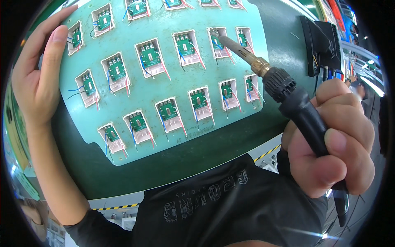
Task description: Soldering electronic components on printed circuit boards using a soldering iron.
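Note:
A soldering iron (304, 113) with a black handle is wrapped in my right hand (329, 144), the thumb pressed along it. Its tip (224, 39) reaches the upper part of a small green circuit board (217, 42) in a white housing; whether it touches cannot be made out. My left hand (41, 70) holds the left edge of a light-green fixture board (164, 88), thumb near the rim and index finger stretched along the upper left. Rows of pockets in this fixture carry several white housings, each with a circuit board and thin red, white and blue wires (166, 72).
Beneath the fixture lies a dark green tabletop (123, 177). A black box-like object (325, 45) stands past the fixture's right side. My dark shirt (205, 206) is close to the near table edge. Yellow-black floor tape (119, 206) shows below, and other people are far right.

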